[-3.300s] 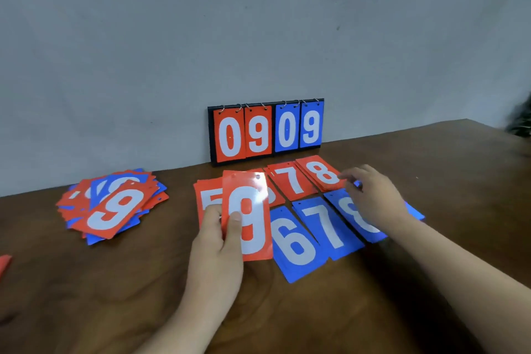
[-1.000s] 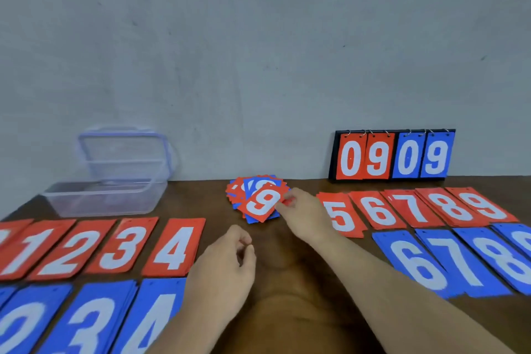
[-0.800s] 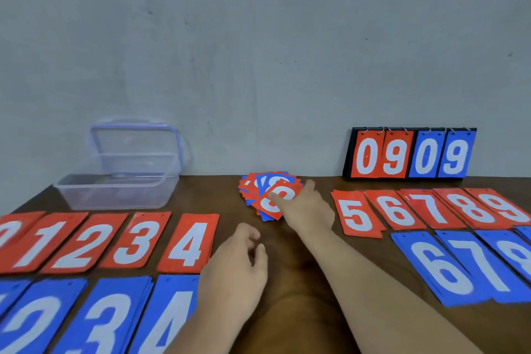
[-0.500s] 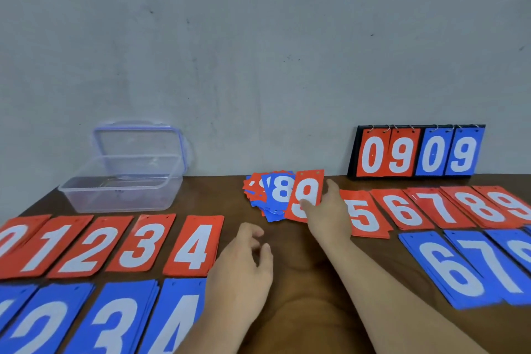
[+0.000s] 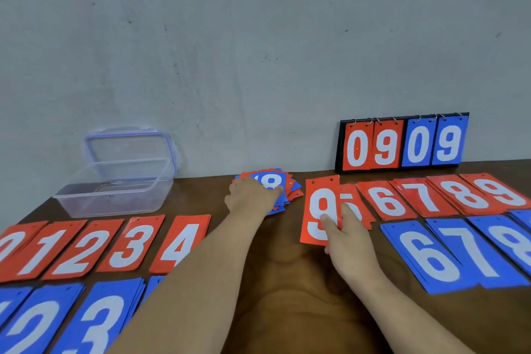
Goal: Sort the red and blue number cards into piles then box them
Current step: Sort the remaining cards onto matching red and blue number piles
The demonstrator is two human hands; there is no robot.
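Right hand [image 5: 349, 241]: since half a second ago you have drawn the red 9 card [image 5: 319, 207] off the mixed pile [image 5: 290, 190]; you now hold it up facing you, thumb on its face and fingers behind, just in front of the red 5 pile [image 5: 359, 204]
Left hand [image 5: 250, 200]: it has gone forward from mid-table onto the mixed pile; the fingers bend down over the cards, and you cannot tell whether they pinch one or only rest there
Left forearm [image 5: 195, 282]: it crosses the blue 4 pile [image 5: 153, 284] and the red 4 pile [image 5: 181, 241]; pull back low and you likely fan both out of square
Red 9 card: the red 9 pile [image 5: 500, 192] lies at the far right end of the row, well apart; set the card down early and it probably lands on the 5s or 6s, and a sweep across could scuff the overlapping piles between
Mixed pile: loose and splayed near the wall; a one-handed tug may drag several cards or push the heap
Blue 3 pile [image 5: 106, 316]: cut off at the bottom edge, like its neighbours to the left
Blue 4 pile: almost all under your forearm
Red 5 pile: half hidden by the card and your fingers
Blue 8 pile [image 5: 514, 244]: cut off at the right edge; any blue 9s are out of view
Box [image 5: 115, 204]: clear and open at far left, lid [image 5: 129, 146] leaning behind; whether it holds anything is hard to tell
Scoreboard [image 5: 402, 144]: reads 0 9 0 9, upright against the wall
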